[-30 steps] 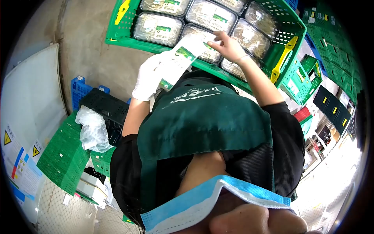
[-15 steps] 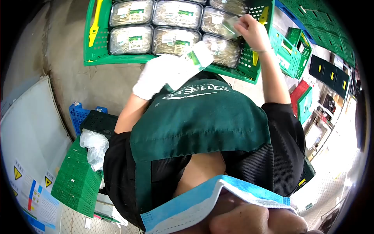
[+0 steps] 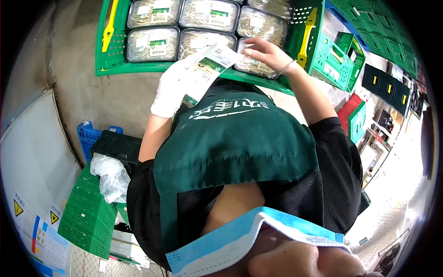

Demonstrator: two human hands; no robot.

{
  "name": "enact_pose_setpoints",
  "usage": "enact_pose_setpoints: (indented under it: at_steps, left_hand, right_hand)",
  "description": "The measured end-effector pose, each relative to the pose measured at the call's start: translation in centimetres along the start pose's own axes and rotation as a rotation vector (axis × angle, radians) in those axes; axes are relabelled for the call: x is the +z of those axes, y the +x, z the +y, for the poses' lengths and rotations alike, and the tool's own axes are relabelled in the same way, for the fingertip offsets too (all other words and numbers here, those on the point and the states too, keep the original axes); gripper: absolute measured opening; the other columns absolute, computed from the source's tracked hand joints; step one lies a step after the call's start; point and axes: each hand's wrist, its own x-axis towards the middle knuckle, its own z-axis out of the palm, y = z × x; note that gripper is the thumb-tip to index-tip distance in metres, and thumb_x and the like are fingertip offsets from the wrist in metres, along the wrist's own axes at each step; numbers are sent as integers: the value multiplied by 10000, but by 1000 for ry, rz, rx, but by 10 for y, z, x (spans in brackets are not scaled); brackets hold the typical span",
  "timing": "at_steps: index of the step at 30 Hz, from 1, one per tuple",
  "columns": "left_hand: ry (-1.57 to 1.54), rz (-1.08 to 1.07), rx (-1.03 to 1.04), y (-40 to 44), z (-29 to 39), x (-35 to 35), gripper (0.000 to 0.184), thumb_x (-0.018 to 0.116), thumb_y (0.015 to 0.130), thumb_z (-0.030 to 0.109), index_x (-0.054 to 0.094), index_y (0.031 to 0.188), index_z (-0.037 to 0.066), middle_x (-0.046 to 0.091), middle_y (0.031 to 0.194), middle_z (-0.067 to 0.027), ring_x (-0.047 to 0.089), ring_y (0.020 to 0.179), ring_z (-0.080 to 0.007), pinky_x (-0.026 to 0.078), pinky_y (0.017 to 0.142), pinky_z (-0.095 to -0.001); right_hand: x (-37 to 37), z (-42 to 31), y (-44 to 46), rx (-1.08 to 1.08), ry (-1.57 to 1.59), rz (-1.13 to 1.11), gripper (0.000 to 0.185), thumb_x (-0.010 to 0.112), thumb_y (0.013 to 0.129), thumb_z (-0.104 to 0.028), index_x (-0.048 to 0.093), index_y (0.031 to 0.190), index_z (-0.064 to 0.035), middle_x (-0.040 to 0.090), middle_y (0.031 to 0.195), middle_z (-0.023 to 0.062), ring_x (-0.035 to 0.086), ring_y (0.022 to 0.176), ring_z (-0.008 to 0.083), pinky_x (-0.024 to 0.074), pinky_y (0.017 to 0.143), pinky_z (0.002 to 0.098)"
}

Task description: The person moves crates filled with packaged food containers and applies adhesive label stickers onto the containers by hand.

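My left hand, in a white glove, is closed on a strip of labels with green-and-white printing, held in front of the apron. My right hand is bare. It hovers over the front right pack, thumb and forefinger slightly apart near the strip's far end; whether they touch it I cannot tell. Clear-lidded packs of pale, thin strands, perhaps sprouts, fill the green crate in rows. The front left pack and front middle pack carry stickers on their lids.
Yellow handles sit at the crate's ends. More green crates stand to the right. At lower left are a green crate, a clear plastic bag and a blue crate. A white panel stands at far left.
My right hand has come down and left from the crate's right side toward the strip. The small label it held is out of sight. The strip in my left hand has tilted and shifted left.
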Motion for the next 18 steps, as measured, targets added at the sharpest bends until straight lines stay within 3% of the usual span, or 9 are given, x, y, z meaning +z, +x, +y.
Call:
enact_pose_setpoints:
  at_steps: [1, 4, 7, 11, 14, 15, 16, 17, 18]
  left_hand:
    - [20, -54, -60, 1, 4, 3, 228, 514, 783, 68, 540, 993, -17, 579, 873, -64, 542, 773, -102, 443, 681, -228]
    - [192, -161, -131, 11, 0, -4, 289, 545, 753, 45, 520, 1036, -9, 573, 923, -67, 534, 816, -115, 432, 722, -239]
    - [34, -166, 83, 16, 16, 22, 224, 569, 738, 80, 563, 945, -6, 588, 865, -74, 544, 802, -149, 428, 722, -254]
    - [626, -136, 51, 20, 9, 35, 161, 552, 756, 160, 566, 811, 9, 556, 713, -105, 544, 646, -210, 429, 587, -275]
    - [850, -274, 463, 21, -1, 23, 181, 600, 698, 180, 591, 822, 48, 577, 758, -108, 569, 694, -217, 451, 606, -291]
    - [914, -323, 446, 23, -6, 10, 191, 596, 688, 173, 593, 843, 60, 584, 781, -99, 575, 718, -219, 460, 622, -298]
    - [1302, -449, 337, 26, 19, 14, 176, 563, 718, 144, 584, 865, 50, 587, 791, -92, 575, 710, -203, 460, 624, -289]
    - [1062, -302, 325, 25, 0, 2, 171, 545, 740, 133, 580, 878, 38, 588, 798, -86, 572, 708, -181, 457, 628, -278]
    - [819, -157, 310, 25, -20, -12, 167, 527, 763, 121, 577, 890, 26, 589, 804, -81, 569, 706, -158, 455, 633, -267]
  right_hand:
    - [14, -22, -5, -116, 229, -101, 386, 566, 785, -219, 443, 1081, -5, 546, 945, 73, 523, 873, 152, 398, 812, 253]
    - [40, -54, -10, -448, -436, 161, 174, 600, 731, -105, 563, 870, -6, 567, 745, 117, 559, 656, 163, 432, 580, 274]
    - [53, -61, -12, -354, -276, 132, 151, 590, 733, -110, 582, 847, -13, 585, 670, 120, 577, 590, 195, 448, 560, 264]
    - [20, -58, -15, -334, -592, 363, 122, 598, 727, -141, 611, 816, -59, 601, 701, 99, 595, 631, 183, 463, 575, 275]
    - [-81, -32, 19, 90, -916, 435, 263, 575, 720, -181, 532, 945, -53, 599, 801, 141, 587, 716, 271, 468, 655, 345]
    - [-110, 4, 33, 51, -1143, 375, 310, 541, 737, -236, 479, 974, -46, 576, 908, 161, 567, 840, 271, 449, 744, 351]
    - [-119, 31, 46, 194, -1120, 292, 314, 510, 742, -191, 445, 1008, -37, 547, 979, 173, 529, 927, 293, 424, 799, 340]
    - [-113, 36, 59, 439, -1118, 168, 304, 485, 743, -151, 429, 1020, -37, 522, 1023, 179, 511, 955, 311, 417, 811, 359]
    - [-115, 95, 80, 396, -1219, 222, 307, 447, 754, -140, 409, 1045, -52, 482, 1085, 188, 499, 975, 315, 411, 816, 380]
